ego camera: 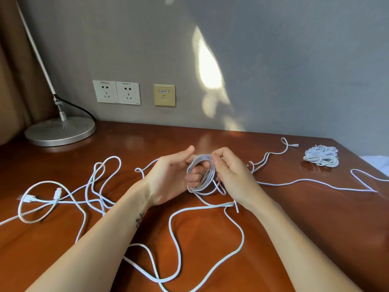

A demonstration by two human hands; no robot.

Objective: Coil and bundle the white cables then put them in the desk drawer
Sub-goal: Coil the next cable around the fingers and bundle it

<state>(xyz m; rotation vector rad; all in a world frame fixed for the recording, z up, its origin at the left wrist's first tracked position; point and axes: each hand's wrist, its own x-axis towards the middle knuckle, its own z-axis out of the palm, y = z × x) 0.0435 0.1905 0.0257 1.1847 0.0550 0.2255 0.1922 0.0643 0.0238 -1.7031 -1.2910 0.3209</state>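
Loose white cables (170,222) sprawl from 6 round to 9 o'clock and out to 3 (too tangled to count). At centre is one coil (203,158): the left hand (168,180) has its fingers curled through it, and the right hand (233,178) pinches its top. The desk (294,228) lies bare at 4 o'clock. One tied bundle (321,155) sits at 2, near the right edge. One lamp base (60,131) stands at 10, with two sockets (116,92) and one data plate (164,95) on the grey wall (294,60).

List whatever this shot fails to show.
Head view:
- Desk drawer: outside the frame.
- Lamp head: cut off by the top edge.
- Loose cables: count unclear; strands cross and run off the frame's edges.
- Beige wall plate label: too small to read.
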